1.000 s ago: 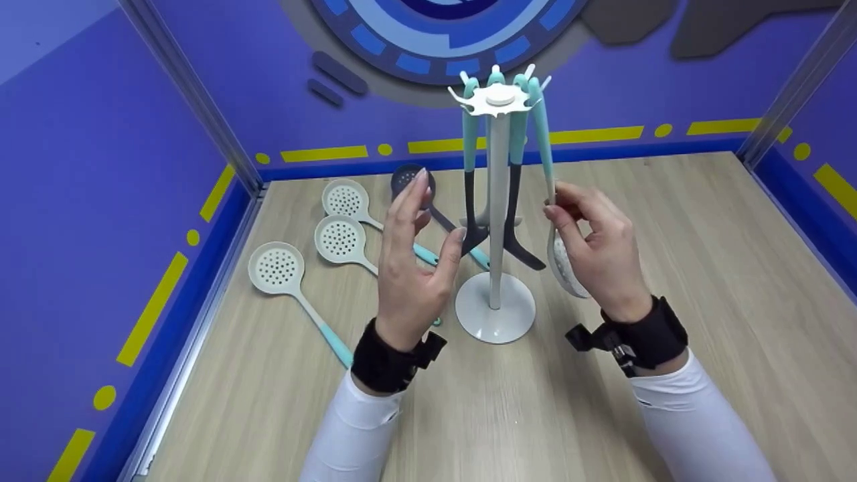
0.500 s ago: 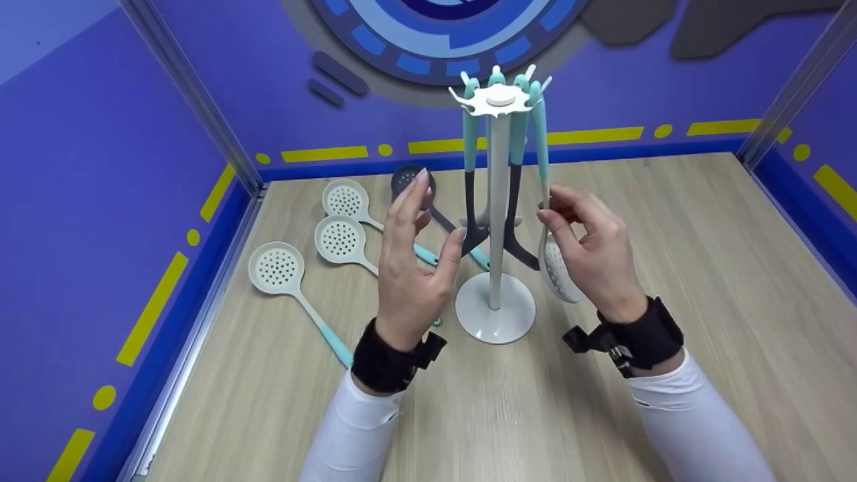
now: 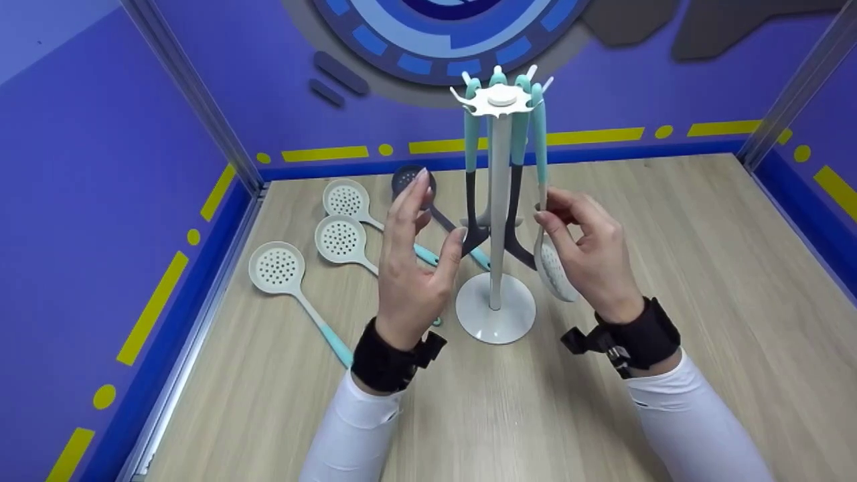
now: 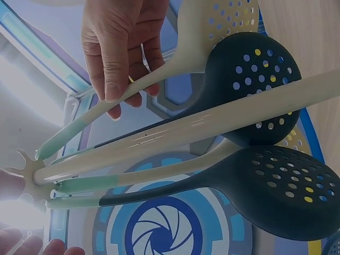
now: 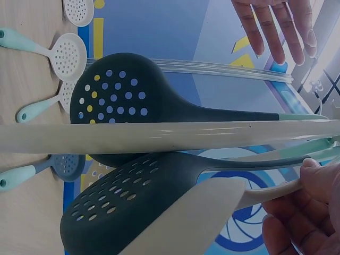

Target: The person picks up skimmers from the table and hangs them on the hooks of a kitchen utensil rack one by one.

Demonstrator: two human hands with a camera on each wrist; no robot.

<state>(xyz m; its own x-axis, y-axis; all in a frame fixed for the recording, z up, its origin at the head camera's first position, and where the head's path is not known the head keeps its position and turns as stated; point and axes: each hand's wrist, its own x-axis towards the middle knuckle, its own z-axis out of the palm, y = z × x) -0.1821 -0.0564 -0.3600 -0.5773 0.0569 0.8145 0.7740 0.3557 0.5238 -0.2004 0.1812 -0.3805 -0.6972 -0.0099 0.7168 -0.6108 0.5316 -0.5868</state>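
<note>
- Lying leftmost: pale round perforated skimmers (image 3: 277, 269).
- Left hand (image 3: 414, 271) hovers, fingers extended.
- Tall white round-based stand (image 3: 497, 330) bears dark perforated skimmers (image 4: 287, 210).
- Right hand (image 3: 593, 246) pinches a pale turquoise-handled skimmer (image 3: 555, 273), handle up at the stand's top.

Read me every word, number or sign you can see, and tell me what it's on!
None: no word or number can be read on the spoon in the right hand, the stand or the wrist straps.
The back wall shows printed shapes, not letters: yellow bars, dots, a blue ring.
Dark marks on the sleeves: too small to read.
</note>
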